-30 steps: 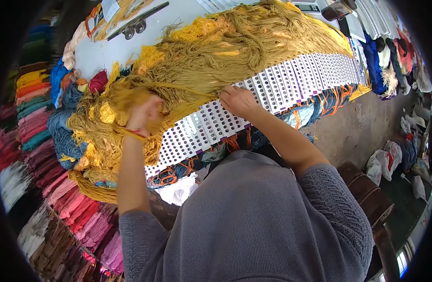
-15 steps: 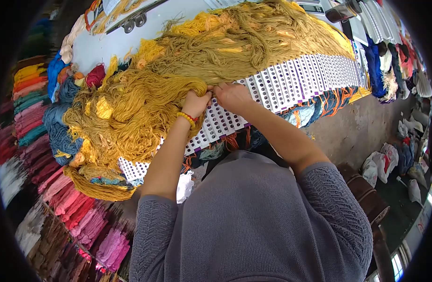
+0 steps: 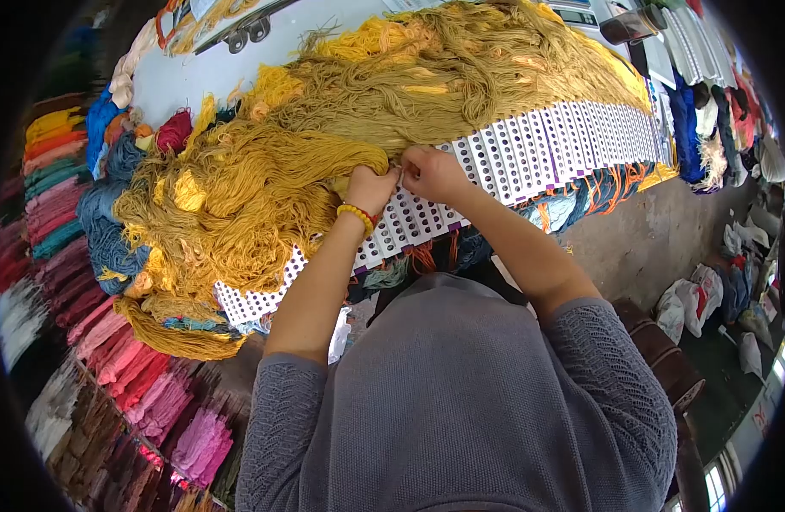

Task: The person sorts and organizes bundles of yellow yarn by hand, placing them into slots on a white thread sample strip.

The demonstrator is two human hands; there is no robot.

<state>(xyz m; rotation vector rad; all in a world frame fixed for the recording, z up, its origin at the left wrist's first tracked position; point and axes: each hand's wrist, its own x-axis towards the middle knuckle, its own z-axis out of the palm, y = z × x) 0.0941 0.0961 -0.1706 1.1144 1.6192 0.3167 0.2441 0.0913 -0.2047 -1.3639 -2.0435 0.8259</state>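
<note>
My left hand [image 3: 371, 188], with a yellow beaded bracelet [image 3: 358, 217] on its wrist, closes on the end of a mustard yarn bundle [image 3: 333, 155]. Close beside it, my right hand [image 3: 435, 176] has its fingers pinched together; what is between them is too small to make out. Both hands are over the row of white punched cards [image 3: 512, 149], which overlap along the table's near side. Olive-green yarn [image 3: 392, 102] spreads out behind the cards. Loose mustard yarn [image 3: 230, 205] is heaped to the left and covers part of the row.
Blue yarn [image 3: 111, 213] and a dark red ball of yarn [image 3: 174, 132] lie at the table's left. A metal clip [image 3: 247, 34] is at the back, a dark cup [image 3: 633, 24] at the back right. Coloured skeins [image 3: 136, 367] hang at the left; plastic bags [image 3: 687, 299] lie on the floor.
Both hands have shifted slightly right along the cards, and the mustard bundle's end has moved with my left hand. A little more of the cards shows at the lower left.
</note>
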